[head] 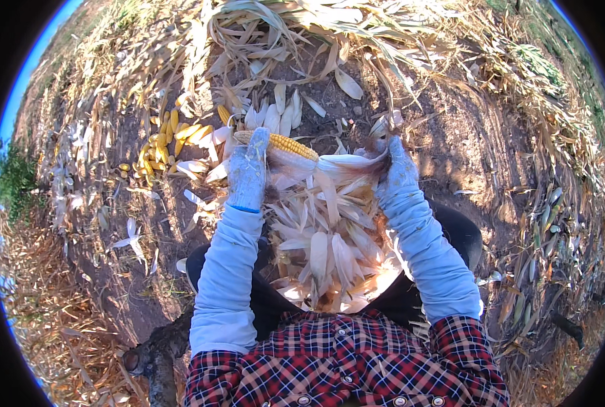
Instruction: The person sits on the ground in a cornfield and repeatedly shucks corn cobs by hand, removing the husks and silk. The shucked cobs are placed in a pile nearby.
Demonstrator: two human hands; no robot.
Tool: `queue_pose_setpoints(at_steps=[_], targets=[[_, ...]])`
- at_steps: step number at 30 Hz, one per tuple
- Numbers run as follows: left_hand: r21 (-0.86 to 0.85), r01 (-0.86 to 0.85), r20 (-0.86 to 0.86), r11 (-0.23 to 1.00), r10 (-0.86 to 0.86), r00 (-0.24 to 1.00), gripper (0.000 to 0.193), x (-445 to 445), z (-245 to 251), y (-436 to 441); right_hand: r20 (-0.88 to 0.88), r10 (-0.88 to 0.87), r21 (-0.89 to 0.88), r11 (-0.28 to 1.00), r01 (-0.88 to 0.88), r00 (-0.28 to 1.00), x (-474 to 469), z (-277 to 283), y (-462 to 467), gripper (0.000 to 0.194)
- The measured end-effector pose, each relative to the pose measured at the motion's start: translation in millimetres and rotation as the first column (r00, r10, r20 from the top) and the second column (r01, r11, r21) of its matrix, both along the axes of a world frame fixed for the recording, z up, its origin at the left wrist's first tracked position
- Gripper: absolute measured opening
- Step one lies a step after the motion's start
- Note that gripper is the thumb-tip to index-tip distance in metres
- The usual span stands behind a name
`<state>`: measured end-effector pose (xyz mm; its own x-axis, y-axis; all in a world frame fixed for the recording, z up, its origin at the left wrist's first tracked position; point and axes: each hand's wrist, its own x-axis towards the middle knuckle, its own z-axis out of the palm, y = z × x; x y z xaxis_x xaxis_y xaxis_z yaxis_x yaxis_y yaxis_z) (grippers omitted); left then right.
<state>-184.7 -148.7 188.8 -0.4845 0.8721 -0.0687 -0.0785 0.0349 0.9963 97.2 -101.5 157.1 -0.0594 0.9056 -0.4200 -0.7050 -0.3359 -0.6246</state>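
In the head view, my left hand, in a pale knitted work glove, grips a yellow corn cob near its left end. The kernels are bare along most of its length. From the cob's right end, a pale husk with dark silk stretches across to my right hand. That hand, gloved too, is closed on the gathered husk and silk. Its fingertips are partly hidden by the silk. Beneath the cob, between my knees, lies a heap of stripped husks.
A pile of bare yellow cobs lies on the soil to the left. Dry corn stalks are heaped ahead, and more stalks lie at the right. A cut wooden branch is at lower left, beside my hip.
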Motion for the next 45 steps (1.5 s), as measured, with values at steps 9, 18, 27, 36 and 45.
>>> queue_pose_setpoints(at_steps=[9, 18, 27, 36, 45], targets=[[-0.274, 0.269, -0.675, 0.923, -0.384, 0.63, 0.046, 23.3, 28.8, -20.3, 0.372, -0.044, 0.452, 0.881, -0.139, 0.927, -6.2, 30.1, -0.7, 0.05], [-0.16, 0.364, -0.544, 0.917, -0.39, 0.743, 0.058, 56.1, 39.4, -28.0, 0.696, 0.589, 0.061, 0.52, -0.852, 0.41, -51.3, 38.7, -38.5, 0.051], [-0.011, 0.336, -0.379, 0.942, -0.314, 0.87, 0.035, 53.3, 38.1, -26.5, 0.747, 0.457, 0.152, 0.589, -0.794, 0.482, -54.1, 10.0, -35.7, 0.053], [0.0, 0.288, -0.222, 0.958, -0.281, 0.934, 0.019, 60.1, 28.4, -23.9, 0.488, 0.593, 0.198, 0.64, -0.743, 0.641, -59.2, -0.4, -36.0, 0.049], [0.011, -0.1, 0.378, 0.995, 0.089, 0.922, 0.025, 11.6, 3.0, -11.8, -0.161, 0.224, 0.011, 0.974, -0.225, 0.961, -41.9, 13.8, -11.9, 0.05]])
